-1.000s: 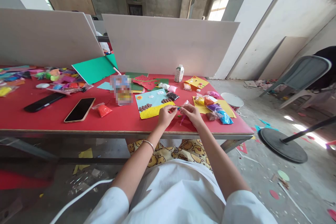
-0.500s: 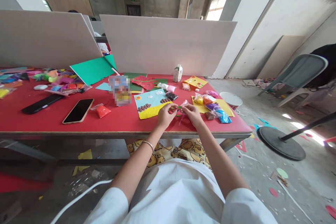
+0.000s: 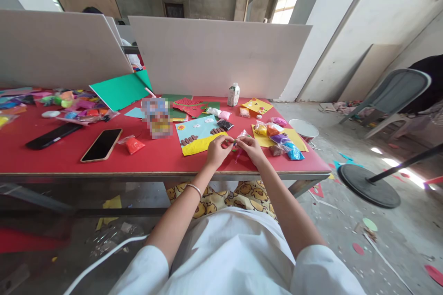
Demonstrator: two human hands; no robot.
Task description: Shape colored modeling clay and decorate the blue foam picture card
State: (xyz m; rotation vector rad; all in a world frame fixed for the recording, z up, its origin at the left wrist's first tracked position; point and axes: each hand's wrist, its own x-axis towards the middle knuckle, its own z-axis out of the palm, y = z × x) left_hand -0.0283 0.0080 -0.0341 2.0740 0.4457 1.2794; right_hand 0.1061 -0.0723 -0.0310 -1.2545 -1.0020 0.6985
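Observation:
My left hand (image 3: 218, 150) and my right hand (image 3: 252, 148) meet over the front of the red table, fingertips pinched together. Between them is a small bit of green clay (image 3: 235, 142), mostly covered by the fingers. Just beyond my left hand lies a picture card (image 3: 198, 132) with a light blue sky, a sun, clouds, brown rolled pieces and a yellow lower part. Under my hands are small pink and green items, too small to make out. Right of my right hand, bags of coloured clay (image 3: 277, 137) rest on yellow sheets.
A phone (image 3: 102, 145), a red clay bag (image 3: 133, 144) and a black case (image 3: 53, 136) lie to the left. A white bottle (image 3: 233, 95) stands before a white partition (image 3: 218, 55). More clay bags (image 3: 83, 110) crowd the far left. A stool (image 3: 303, 130) is beyond the right edge.
My fingertips have drawn closer together, and less of the green clay shows between them. The whole view has shifted very slightly; the things on the table stay in place.

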